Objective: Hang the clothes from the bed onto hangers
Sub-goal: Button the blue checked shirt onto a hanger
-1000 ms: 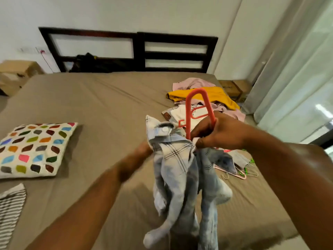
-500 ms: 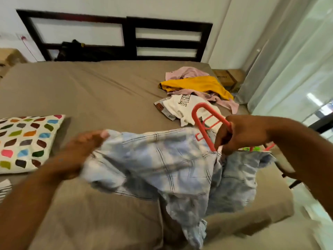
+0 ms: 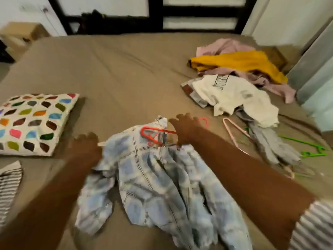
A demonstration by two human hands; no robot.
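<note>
Nearest me, the plaid shirt (image 3: 162, 186) now lies spread on the bed (image 3: 117, 78); half a second ago I had it lifted clear of the sheet between both hands. The red hanger (image 3: 151, 135) sits at the collar with its hook lying flat on the cloth, where before it stood upright in my grip.

My right hand (image 3: 185, 130) is over the neck of the hanger with fingers stretched forward, released. My left hand (image 3: 86, 147) touches the shirt's shoulder edge; blur prevents me telling whether it grasps the cloth.

A striped cloth (image 3: 9, 181) lies at the left edge of the brown sheet, and a patterned pillow (image 3: 34, 121) beyond it.

To the right lie a pink hanger (image 3: 232, 132), a green hanger (image 3: 310, 147) and a grey garment (image 3: 270, 141) between them. Farther on is a white T-shirt (image 3: 234, 98), then a yellow garment (image 3: 239, 62) on a pink garment (image 3: 225, 46).

A dark headboard (image 3: 155, 15) stands against the white wall. A cardboard box (image 3: 19, 33) is far left and a curtain (image 3: 315, 69) at right.
</note>
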